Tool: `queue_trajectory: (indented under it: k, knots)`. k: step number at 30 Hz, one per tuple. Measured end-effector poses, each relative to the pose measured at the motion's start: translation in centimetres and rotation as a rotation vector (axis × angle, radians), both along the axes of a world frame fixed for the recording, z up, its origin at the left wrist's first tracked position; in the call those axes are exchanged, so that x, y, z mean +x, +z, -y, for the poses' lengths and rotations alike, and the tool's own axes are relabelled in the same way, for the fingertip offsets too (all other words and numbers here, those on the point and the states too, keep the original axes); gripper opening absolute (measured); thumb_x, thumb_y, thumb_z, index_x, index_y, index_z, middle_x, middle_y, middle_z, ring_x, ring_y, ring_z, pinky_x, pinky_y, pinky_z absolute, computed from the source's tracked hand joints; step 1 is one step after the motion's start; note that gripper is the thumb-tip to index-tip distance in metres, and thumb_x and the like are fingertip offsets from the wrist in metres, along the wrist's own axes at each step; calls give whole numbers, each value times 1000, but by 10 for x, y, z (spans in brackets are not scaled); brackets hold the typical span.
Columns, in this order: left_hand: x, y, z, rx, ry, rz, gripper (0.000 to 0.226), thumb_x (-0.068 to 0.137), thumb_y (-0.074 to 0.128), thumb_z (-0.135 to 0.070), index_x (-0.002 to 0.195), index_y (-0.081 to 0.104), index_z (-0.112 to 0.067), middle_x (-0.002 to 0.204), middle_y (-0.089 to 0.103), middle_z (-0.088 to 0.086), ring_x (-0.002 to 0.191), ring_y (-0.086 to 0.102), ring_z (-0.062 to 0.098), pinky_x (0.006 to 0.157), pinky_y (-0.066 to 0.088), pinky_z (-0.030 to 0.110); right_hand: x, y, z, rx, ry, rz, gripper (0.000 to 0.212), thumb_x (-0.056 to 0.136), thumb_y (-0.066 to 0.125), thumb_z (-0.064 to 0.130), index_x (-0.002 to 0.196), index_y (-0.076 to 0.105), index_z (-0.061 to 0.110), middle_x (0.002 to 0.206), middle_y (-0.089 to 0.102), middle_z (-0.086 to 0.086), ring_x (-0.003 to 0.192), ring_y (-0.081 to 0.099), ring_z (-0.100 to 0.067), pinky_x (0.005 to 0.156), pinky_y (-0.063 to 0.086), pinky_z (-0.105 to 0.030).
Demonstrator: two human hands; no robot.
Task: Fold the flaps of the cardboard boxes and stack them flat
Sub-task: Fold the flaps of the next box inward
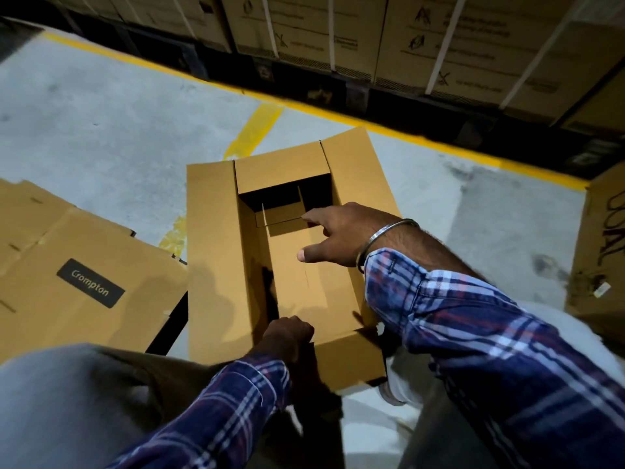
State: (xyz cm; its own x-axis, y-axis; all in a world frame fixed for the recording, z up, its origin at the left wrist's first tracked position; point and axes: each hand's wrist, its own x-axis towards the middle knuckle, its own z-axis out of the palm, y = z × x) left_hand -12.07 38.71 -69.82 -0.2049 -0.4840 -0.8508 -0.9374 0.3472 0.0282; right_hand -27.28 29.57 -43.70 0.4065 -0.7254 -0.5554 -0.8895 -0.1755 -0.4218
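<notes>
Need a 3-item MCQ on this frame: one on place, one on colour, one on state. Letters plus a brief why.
1. Where do the flattened boxes lie relative to the open box?
A. the person's left
B. inside it
C. the person's right

2. What colour are the floor lines?
A. white
B. yellow
C. red

3. How is the right hand?
A. gripping a flap
B. fist on the floor
C. fingers extended over the box's opening

A: the Crompton-labelled flats lie on the floor to the left.
B: the painted stripes are yellow.
C: its fingers are extended and hold nothing, while the left hand grips the near edge.
</notes>
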Motion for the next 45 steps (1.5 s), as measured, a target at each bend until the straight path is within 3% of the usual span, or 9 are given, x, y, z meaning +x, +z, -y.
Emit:
queue_trajectory:
  k: [5,8,11,21,26,31,33,38,45]
  knots:
    - [13,-4,11,188,507,-279,78,67,69,-87,109,72,-21,116,71,1,106,66,23,95,55,44,-6,1,7,6,-9,2,77,92,63,60,157,30,36,159,40,0,140,44,-25,110,43,-42]
    - [29,-7,42,202,800,-479,63,82,68,-73,108,72,-16,107,75,5,94,72,21,86,57,40,-11,2,13,-21,-12,-12,76,92,62,60,157,30,36,159,40,1,141,43,-23,107,41,-39]
    - [47,-6,89,-25,919,-520,40,92,72,-48,113,69,-13,113,73,10,98,68,22,91,55,37,-11,0,17,-30,1,-47,76,92,61,62,157,29,38,160,38,-1,140,44,-25,104,41,-38]
    - [84,5,223,-459,739,-414,76,99,65,-41,159,31,-7,159,40,18,144,42,36,113,39,41,1,-50,81,-61,149,-233,66,91,63,60,148,44,32,147,49,-5,132,49,-28,101,45,-39]
    - [97,3,245,-543,711,-486,72,99,66,-35,158,33,-9,154,47,18,135,51,37,109,47,47,-32,-140,141,-119,46,-394,78,86,69,60,149,38,25,146,42,-12,132,47,-39,102,47,-49]
    - [103,16,256,-962,574,-463,55,97,61,-33,147,47,-14,138,60,15,125,57,37,94,51,46,-47,-220,151,-22,-123,-398,108,79,75,64,155,15,16,148,36,-21,130,48,-44,101,48,-49]
    - [108,20,272,-1048,528,-436,63,97,61,-32,153,40,-13,147,54,17,133,52,37,102,47,46,-41,-243,152,-14,-189,-380,118,79,77,62,159,4,16,155,26,-22,134,45,-44,102,47,-48]
    - [118,18,330,-913,418,-240,97,96,69,-34,165,4,-14,172,-4,14,158,5,36,125,22,51,-24,-289,143,-32,-256,-354,122,83,79,47,160,-8,10,158,22,-23,133,46,-44,103,46,-48]
    - [121,-24,393,-634,544,-120,105,93,65,-59,165,-2,-23,172,-14,-3,157,-10,37,124,5,60,-16,-313,133,-161,-296,-227,87,90,64,27,155,9,9,146,40,-19,116,57,-42,90,53,-49]
